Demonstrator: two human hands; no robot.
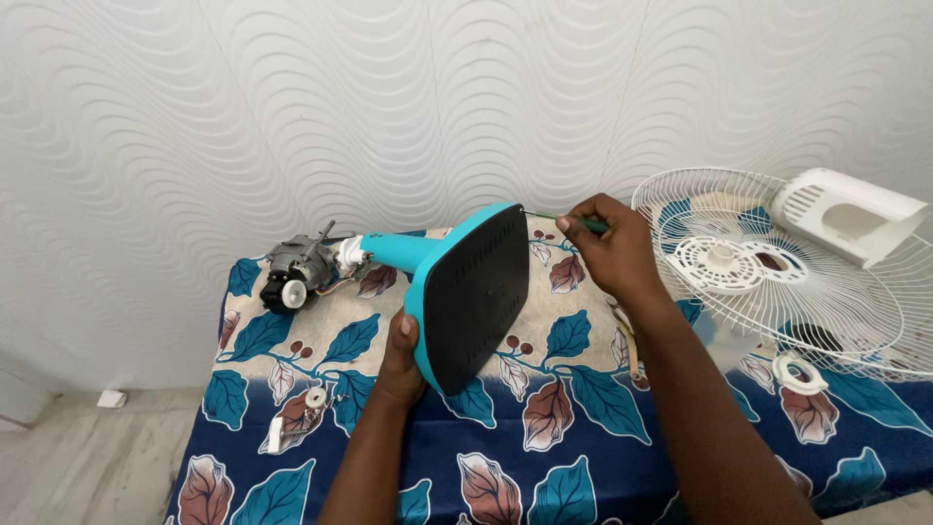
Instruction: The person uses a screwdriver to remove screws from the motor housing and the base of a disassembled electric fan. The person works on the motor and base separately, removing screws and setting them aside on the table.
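The left hand (400, 352) grips the lower edge of the teal fan base (471, 292), tipped up on the leaf-patterned tablecloth (544, 428) (black underside facing the camera). The right hand (614, 255) pinches a green-handled screwdriver (573, 221), its tip at the base's upper corner. Behind the base lies the bare motor (296, 272); to the right, a white wire fan guard (787, 282) and a white motor cover (850, 226).

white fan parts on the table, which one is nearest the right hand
The round wire fan guard, its rim just beside the right hand. The white motor cover and small white ring lie farther right.
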